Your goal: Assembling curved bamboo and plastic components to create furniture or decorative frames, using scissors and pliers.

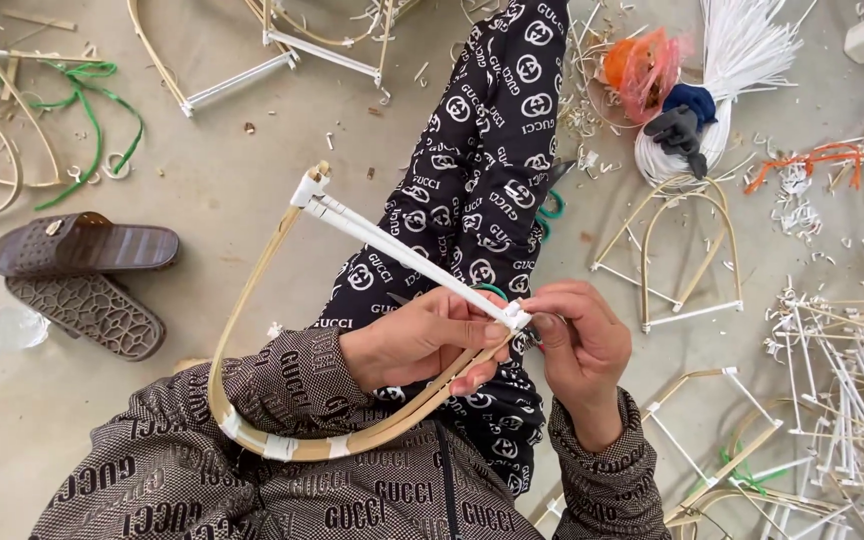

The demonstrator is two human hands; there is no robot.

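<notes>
Frame: I see a bent bamboo bow frame (252, 300), smooth, tan, crossed by a white-wrapped straight bar (402, 255).
Left hand (417, 340): grasping the frame's end.
Right hand (582, 345): pinching that bar's tip.

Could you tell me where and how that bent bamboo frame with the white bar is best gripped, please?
Probably near the bar's close end, where the left hand now clasps the bamboo frame from the left: white bar and bamboo bow meet there, so one grasp steadies both, leaving the corner free for the right hand.
</notes>
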